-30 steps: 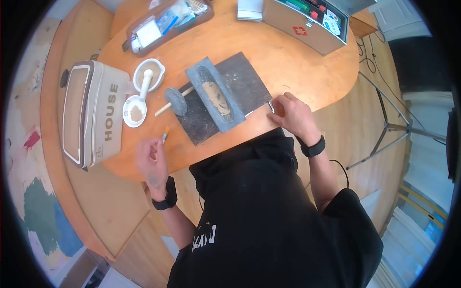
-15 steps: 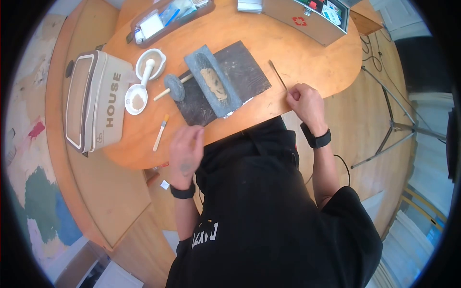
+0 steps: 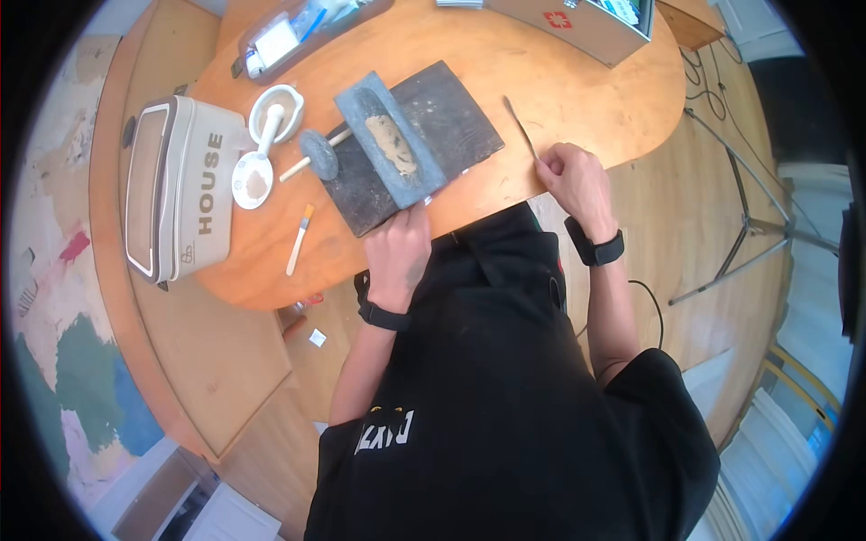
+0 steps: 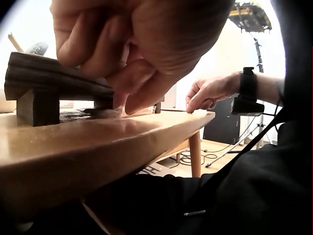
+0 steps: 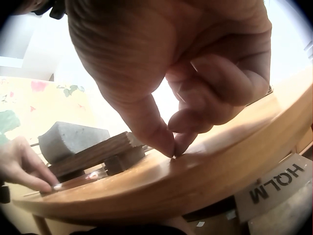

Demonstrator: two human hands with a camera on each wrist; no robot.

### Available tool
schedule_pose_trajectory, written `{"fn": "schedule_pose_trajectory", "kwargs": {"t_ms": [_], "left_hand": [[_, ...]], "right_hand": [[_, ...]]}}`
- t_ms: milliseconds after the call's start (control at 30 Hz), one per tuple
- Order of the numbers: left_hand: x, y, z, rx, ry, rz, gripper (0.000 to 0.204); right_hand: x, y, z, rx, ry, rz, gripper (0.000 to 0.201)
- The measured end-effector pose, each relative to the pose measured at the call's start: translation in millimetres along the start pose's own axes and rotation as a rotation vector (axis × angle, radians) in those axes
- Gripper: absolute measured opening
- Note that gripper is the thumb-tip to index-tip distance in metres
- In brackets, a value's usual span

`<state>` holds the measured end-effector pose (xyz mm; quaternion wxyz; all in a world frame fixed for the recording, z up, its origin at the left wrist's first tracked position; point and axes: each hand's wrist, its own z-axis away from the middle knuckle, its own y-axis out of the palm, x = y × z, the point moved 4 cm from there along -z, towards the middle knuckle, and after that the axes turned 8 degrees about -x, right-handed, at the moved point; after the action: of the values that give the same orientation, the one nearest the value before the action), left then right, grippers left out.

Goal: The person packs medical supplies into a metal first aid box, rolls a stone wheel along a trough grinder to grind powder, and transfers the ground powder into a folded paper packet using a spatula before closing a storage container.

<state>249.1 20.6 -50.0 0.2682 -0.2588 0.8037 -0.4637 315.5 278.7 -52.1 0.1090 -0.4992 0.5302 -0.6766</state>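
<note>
My left hand is at the near edge of a dark wooden board, its thumb and finger pinching a small shiny wrapper low on the tabletop. In the left wrist view those fingertips meet beside the board's foot. My right hand pinches the near end of a thin, dark spatula-like stick that points away across the table. On the board stands a grey stone trough with tan powder inside. A stone wheel on a wooden rod leans at its left.
A brush lies on the table at the left. Behind it are a white dish of powder, a mortar with a pestle, and a beige HOUSE box. A tray and a case stand at the back.
My left hand has laid the brush on the table and moved right to the board's near edge. My right hand has shifted slightly right, with the stick now pointing away from me.
</note>
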Motion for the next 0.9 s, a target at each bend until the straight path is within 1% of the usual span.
{"fn": "schedule_pose_trajectory", "kwargs": {"t_ms": [133, 367, 400, 567, 633, 667, 767, 833, 867, 900], "left_hand": [[0.5, -3.3, 3.2, -0.012, -0.018, 0.041, 0.014], [4.2, -1.8, 20.2, 0.04, -0.031, 0.064, 0.002], [5.4, -1.4, 21.5, 0.046, -0.027, 0.083, 0.005], [5.1, -3.5, 23.6, 0.047, -0.024, 0.118, 0.007], [5.4, -4.3, 22.5, 0.036, -0.022, 0.136, 0.007], [6.0, -4.6, 21.8, 0.035, -0.032, 0.133, 0.008], [7.0, -5.7, 21.5, 0.024, -0.044, 0.137, 0.009], [8.2, -7.6, 20.8, 0.013, -0.04, 0.142, 0.01], [6.2, -8.9, 21.7, 0.027, 0.01, 0.185, 0.01], [3.4, -10.1, 23.1, 0.041, 0.057, 0.23, 0.011]], "right_hand": [[-1.1, 0.8, -0.4, 0.008, 0.01, -0.016, 0.017], [-1.9, 3.5, 1.6, 0.029, 0.02, -0.006, 0.018], [-1.3, 3.1, 1.8, 0.035, 0.029, -0.002, 0.017], [8.8, -1.8, 5.1, 0.02, 0.016, -0.017, 0.017], [13.8, -4.4, 6.8, -0.042, -0.02, -0.03, 0.017], [15.7, -4.0, 7.3, -0.043, -0.021, -0.029, 0.017], [21.4, -1.6, 10.7, -0.023, -0.063, -0.069, 0.017], [24.3, 2.9, 15.0, 0.027, -0.119, -0.135, 0.02], [26.3, 3.5, 16.6, 0.026, -0.118, -0.134, 0.02], [29.1, 7.9, 20.0, 0.118, -0.111, -0.162, 0.023]]}}
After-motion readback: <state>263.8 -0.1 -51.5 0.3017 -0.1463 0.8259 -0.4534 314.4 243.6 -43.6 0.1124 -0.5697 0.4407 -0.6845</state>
